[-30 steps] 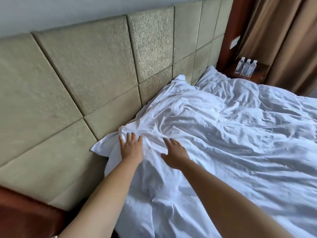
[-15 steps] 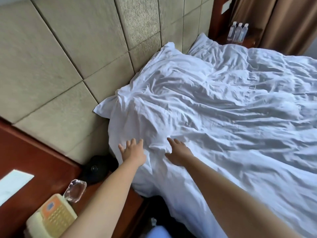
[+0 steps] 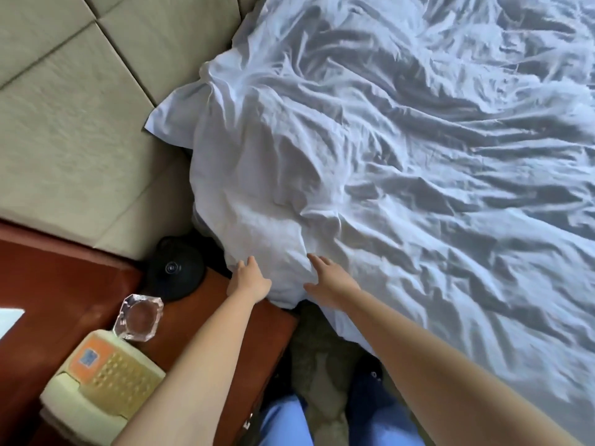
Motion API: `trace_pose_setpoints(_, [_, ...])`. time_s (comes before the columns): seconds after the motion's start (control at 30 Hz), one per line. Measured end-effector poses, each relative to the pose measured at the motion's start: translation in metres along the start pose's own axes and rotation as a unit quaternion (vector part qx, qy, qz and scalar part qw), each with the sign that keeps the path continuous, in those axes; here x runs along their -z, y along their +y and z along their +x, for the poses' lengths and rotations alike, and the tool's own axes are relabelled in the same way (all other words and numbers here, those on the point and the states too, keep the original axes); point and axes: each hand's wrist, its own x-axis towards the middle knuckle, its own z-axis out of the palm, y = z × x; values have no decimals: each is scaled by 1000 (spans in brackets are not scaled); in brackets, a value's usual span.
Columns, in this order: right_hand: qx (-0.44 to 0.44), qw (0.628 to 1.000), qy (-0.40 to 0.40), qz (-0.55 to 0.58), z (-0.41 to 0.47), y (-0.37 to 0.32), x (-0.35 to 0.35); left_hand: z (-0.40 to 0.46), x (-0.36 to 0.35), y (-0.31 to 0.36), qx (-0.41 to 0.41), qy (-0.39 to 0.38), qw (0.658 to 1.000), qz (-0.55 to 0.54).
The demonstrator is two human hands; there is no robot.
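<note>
A crumpled white duvet (image 3: pixel 402 162) covers the bed and hangs over its near left corner, beside a padded beige headboard (image 3: pixel 74 117). My left hand (image 3: pixel 249 280) lies flat, fingers straight, against the duvet's hanging edge just above the nightstand. My right hand (image 3: pixel 331 281) rests open on the duvet a little to the right, fingers pointing up the bed. Neither hand grips the cloth. A pointed corner of the duvet (image 3: pixel 164 120) sticks out toward the headboard.
A red-brown nightstand (image 3: pixel 209 320) stands left of the bed with a cream telephone (image 3: pixel 103 381), a glass ashtray (image 3: pixel 138 317) and a round black device (image 3: pixel 175 268). Carpet (image 3: pixel 318 346) and my blue trouser legs (image 3: pixel 283 423) show below.
Both hands have slid down the duvet from near the headboard to the bed's near edge. The view has tilted downward, bringing the nightstand, telephone and my legs into sight.
</note>
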Motion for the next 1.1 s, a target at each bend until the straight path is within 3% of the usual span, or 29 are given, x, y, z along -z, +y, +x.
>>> trace_pose_setpoints(0.2, [-26, 999, -18, 32, 53, -29, -41, 81, 4, -31, 32, -49, 990, -131])
trace_pose_setpoints(0.33, [-47, 997, -21, 58, 71, -32, -56, 118, -4, -33, 73, -71, 936, -338])
trace_pose_setpoints(0.43, [-60, 995, -2, 84, 73, -33, -61, 126, -11, -27, 83, -65, 898, -428])
trace_pose_setpoints(0.5, [-62, 994, 4, 87, 71, -35, -62, 125, -9, -22, 73, -36, 895, -439])
trace_pose_setpoints(0.6, [-67, 994, 1, 85, 69, -41, -57, 107, 10, -10, -10, -36, 951, -307])
trace_pose_setpoints(0.67, [-77, 994, 1, 83, 67, -50, -53, 84, 30, 3, -45, -62, 964, -254])
trace_pose_setpoints(0.77, [-110, 984, 43, 133, 55, -68, -46, 48, 50, 22, -62, -158, 924, -344])
trace_pose_setpoints(0.87, [-163, 951, 166, 205, 31, -74, -26, 7, 70, 37, -98, -200, 873, -434])
trace_pose_setpoints(0.97, [-167, 931, 232, 226, 1, -70, 2, -25, 77, 36, -101, -154, 803, -567])
trace_pose_setpoints(1.0, [-165, 916, 250, 266, -9, -72, 11, -33, 75, 32, -89, -102, 800, -585])
trace_pose_setpoints(1.1, [-170, 848, 278, 418, -37, -88, 34, -42, 63, 7, -30, 88, 878, -469])
